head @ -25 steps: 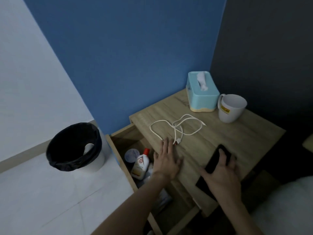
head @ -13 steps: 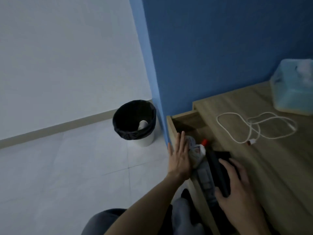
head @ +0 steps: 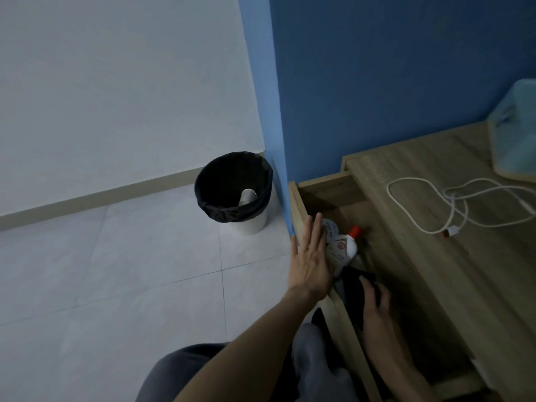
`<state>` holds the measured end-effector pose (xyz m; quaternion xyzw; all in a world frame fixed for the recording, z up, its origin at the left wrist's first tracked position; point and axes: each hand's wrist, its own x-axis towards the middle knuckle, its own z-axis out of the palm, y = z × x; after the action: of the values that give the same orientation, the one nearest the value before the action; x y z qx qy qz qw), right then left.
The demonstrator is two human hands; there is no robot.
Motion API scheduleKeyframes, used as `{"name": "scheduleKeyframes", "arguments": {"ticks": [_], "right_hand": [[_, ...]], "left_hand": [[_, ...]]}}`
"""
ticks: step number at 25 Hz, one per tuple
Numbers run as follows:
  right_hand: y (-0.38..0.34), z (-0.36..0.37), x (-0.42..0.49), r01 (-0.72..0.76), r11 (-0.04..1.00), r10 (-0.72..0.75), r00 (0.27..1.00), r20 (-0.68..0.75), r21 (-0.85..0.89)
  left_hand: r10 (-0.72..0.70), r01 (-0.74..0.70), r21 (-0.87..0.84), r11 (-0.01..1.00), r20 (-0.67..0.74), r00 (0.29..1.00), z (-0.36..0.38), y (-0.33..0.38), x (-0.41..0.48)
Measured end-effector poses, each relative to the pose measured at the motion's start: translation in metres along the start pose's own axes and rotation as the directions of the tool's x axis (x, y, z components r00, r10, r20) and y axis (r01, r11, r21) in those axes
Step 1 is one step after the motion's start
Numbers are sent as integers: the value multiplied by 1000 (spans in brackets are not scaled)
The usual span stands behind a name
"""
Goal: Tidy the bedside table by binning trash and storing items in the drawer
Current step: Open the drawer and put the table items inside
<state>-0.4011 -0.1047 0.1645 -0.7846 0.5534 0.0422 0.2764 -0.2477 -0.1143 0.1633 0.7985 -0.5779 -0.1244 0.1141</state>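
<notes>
Leftmost, bin (head: 252,226), paper cup (head: 247,196) inside. Left hand (head: 311,262) flat, fingers straight, pressed on the open drawer (head: 298,204) rim, probably to steady it. Right hand (head: 377,311) inside, curled round the black item (head: 352,285) beside the white bottle (head: 345,246), stowing it. Rightmost, cable (head: 452,231) unstored on the tabletop (head: 435,285).

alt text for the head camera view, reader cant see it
A person's right hand holds a black flat item inside an open wooden drawer, while the left hand lies flat on its rim. A white cable lies on the tabletop; a black-lined bin stands on the floor.
</notes>
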Motion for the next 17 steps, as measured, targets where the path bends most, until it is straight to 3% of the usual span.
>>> {"name": "scheduleKeyframes", "arguments": {"ticks": [2, 4, 6, 8, 9, 10, 13, 17], "right_hand": [[-3, -1, 0, 1, 997, 4, 998, 65, -74], [-7, -17, -5, 20, 1000, -20, 997, 72, -6], [-6, -44, -15, 158, 979, -134, 974, -182, 129], [12, -72, -23, 249, 961, -147, 829, -540, 121], [29, -86, -23, 188, 979, -98, 767, -634, 77], [50, -95, -16, 91, 995, -52, 762, -646, 28], [103, -104, 4, -211, 977, 173, 875, -453, -35], [123, -96, 7, -197, 973, 125, 888, -442, -122]], "left_hand": [[-4, 4, -23, 1000, -14, 1000, 1, 1, 0], [-79, 72, -102, 992, -73, 994, 4, 4, -1], [-206, 177, -290, 940, -73, 976, 8, 10, -4], [-239, 225, -491, 841, 35, 970, 8, 15, -4], [-235, 240, -557, 795, 81, 969, 6, 20, -2], [-240, 245, -608, 755, 91, 966, 6, 21, -1], [-239, 202, -715, 670, 50, 970, 7, 29, 5], [-240, 212, -746, 631, 72, 968, 17, 37, 21]]}}
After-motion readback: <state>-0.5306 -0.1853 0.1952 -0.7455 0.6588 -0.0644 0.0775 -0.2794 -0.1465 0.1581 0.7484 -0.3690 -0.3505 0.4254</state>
